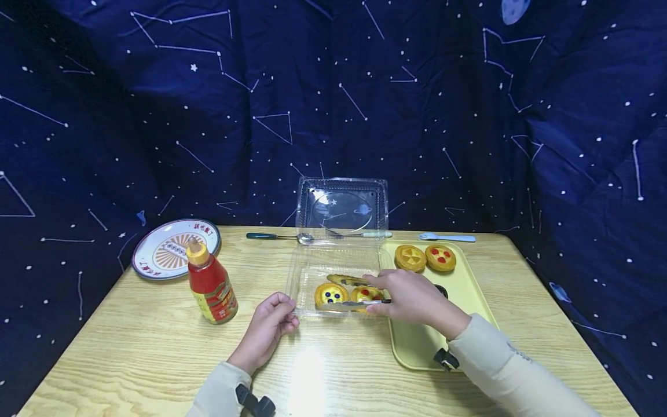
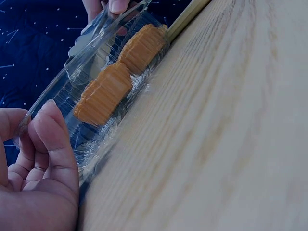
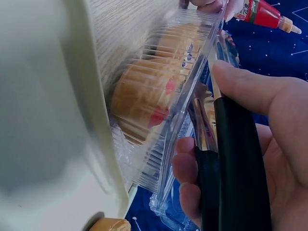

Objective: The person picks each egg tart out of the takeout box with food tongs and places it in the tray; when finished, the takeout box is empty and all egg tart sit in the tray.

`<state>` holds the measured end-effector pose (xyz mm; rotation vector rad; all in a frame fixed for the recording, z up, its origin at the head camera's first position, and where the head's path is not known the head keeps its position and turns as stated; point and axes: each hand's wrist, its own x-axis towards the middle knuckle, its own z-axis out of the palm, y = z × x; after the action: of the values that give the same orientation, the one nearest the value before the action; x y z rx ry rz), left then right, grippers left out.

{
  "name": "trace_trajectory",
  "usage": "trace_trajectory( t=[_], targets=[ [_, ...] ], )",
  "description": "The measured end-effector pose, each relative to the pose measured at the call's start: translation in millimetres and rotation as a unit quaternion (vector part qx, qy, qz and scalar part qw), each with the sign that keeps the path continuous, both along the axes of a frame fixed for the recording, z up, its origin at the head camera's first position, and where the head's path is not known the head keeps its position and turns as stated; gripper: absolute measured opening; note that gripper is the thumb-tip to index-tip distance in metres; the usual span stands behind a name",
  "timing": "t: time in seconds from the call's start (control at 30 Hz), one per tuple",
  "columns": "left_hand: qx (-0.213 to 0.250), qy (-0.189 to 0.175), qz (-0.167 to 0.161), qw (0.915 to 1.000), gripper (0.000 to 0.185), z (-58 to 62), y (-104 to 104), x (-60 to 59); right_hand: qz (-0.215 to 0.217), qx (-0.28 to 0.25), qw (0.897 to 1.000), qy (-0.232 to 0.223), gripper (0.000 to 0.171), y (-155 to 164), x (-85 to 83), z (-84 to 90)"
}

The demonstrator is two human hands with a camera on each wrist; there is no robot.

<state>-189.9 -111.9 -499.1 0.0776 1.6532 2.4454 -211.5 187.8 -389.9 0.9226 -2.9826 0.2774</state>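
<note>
Your left hand (image 1: pixel 268 327) sits closest, wrist low on the table (image 1: pixel 156 359), fingers curled and pinching the near-left corner of the clear box (image 1: pixel 312 272). The left wrist view confirms it: thumb and fingertips (image 2: pixel 50 127) clamp the plastic rim.

Your right hand (image 1: pixel 411 298) reaches in from over the yellow tray (image 1: pixel 469 301), forearm angled across it, fingers wrapped around the black handles of the tongs (image 1: pixel 359 303). In the right wrist view your thumb presses one handle and your fingers (image 3: pixel 190 168) hook the other, so the tongs are squeezed narrow. Their metal tips lie over the box's front edge, right at the red-dotted tart (image 1: pixel 366 294); whether they grip it, I cannot tell.

Beside that tart sits a blue-dotted tart (image 1: pixel 330 294), with a third tart (image 1: pixel 346 280) just behind, all inside the box. The lid (image 1: pixel 341 205) stands upright at the back.

Two more tarts (image 1: pixel 424 258) rest at the tray's far end. Sauce bottle (image 1: pixel 210 284) stands left of your hand, plate (image 1: pixel 167 249) behind it, and a spoon (image 1: pixel 278 236) and forks (image 1: pixel 448 237) along the far edge.
</note>
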Motion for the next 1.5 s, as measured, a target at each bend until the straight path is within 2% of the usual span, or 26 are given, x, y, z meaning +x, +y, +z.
trace_trajectory(
  t=[0.27, 0.47, 0.77, 1.17, 1.5],
  targets=[
    [0.002, -0.001, 0.002, 1.0, 0.012, -0.4, 0, 0.6, -0.014, 0.013, 1.0, 0.006, 0.062, -4, -0.8, -0.7],
    [0.001, 0.0, 0.001, 1.0, 0.012, -0.9, 0, 0.1, -0.027, 0.017, 0.999, -0.008, 0.062, -6, -0.9, 1.8],
    [-0.001, 0.003, -0.002, 1.0, 0.012, 0.3, 0, 0.5, -0.017, 0.039, 0.999, -0.007, 0.063, -10, -0.3, 2.4],
    [-0.004, -0.005, 0.004, 1.0, 0.009, 0.5, 1, 0.7, -0.025, -0.002, 1.0, 0.013, 0.055, -8, 1.9, -2.7],
    [-0.005, 0.008, -0.007, 0.9999, 0.011, -0.1, -1, 0.5, -0.038, -0.052, 0.998, 0.027, 0.054, 7, 8.6, 3.6]
  ],
)
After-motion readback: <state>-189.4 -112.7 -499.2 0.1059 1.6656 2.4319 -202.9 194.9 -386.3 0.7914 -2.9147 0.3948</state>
